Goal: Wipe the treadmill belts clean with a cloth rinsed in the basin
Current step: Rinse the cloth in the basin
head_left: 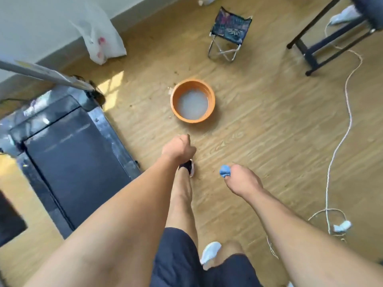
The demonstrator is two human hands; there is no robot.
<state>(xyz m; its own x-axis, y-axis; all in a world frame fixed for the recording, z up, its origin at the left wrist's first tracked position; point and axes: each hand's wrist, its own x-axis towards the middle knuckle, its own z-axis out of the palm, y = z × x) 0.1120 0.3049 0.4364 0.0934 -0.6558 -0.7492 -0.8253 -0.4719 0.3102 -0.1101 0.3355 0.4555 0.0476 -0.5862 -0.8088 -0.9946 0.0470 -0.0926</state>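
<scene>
Now our right hand (242, 181) grips the balled blue cloth (224, 171), our left hand (178, 148) curled, empty; a careless step could kick the basin (175, 98) mid-frame over.

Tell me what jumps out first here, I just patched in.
An orange basin of cloudy water sits on the wooden floor near the centre of the view. Nearer the camera, the right hand grips a balled blue cloth. The dark treadmill belt fills the left side.
</scene>
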